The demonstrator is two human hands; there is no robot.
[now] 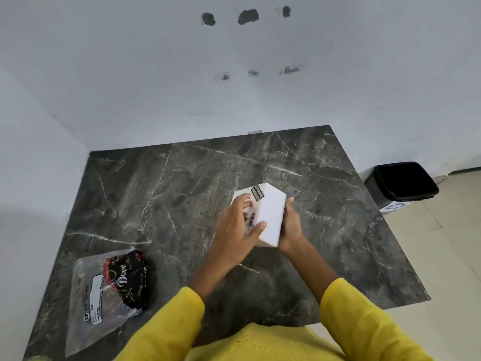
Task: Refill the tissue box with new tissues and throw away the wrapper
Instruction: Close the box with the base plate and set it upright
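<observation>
While both hands clasp it, white tissue box [269,217] sits tilted above dark marble table [161,183], approx centre-right. Left hand [238,230] grip closed on box's printed face w/ thumb on edge; right hand [290,225] grip closed on its far side. Clear plastic wrapper [104,295] lies at table's front-left. Black bin [402,182] on floor, right of table.

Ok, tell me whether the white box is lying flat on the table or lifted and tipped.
Lifted and tipped. The white box is held at a slant between the left hand and right hand, above the table.
</observation>
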